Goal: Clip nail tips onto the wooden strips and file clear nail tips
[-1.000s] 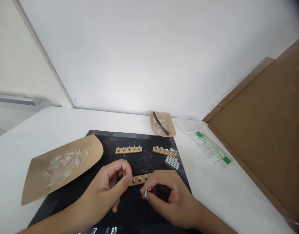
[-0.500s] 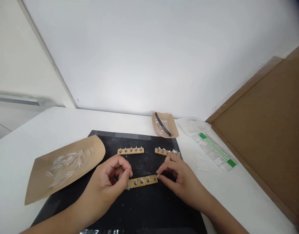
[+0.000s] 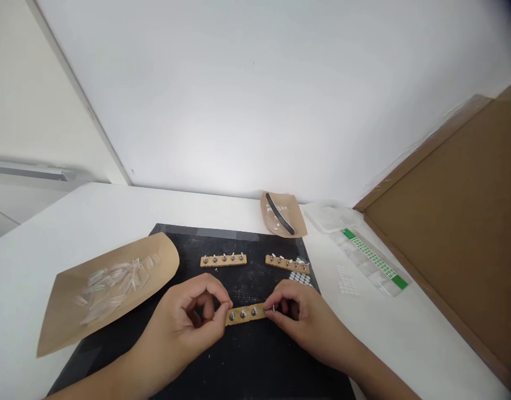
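White wall (image 3: 239, 111) behind white table (image 3: 126, 203); brown cardboard (image 3: 455, 222) at right

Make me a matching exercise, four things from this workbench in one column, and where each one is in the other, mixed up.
1. Curved black strip
2. Loose clear pieces
3. Nearest tan strip
4. Clear packet with a green band

A. In the large brown tray
B. On the white table, beside the black mat
C. In the small brown tray
D. Between the left hand and the right hand

Right pairs: 1-C, 2-A, 3-D, 4-B
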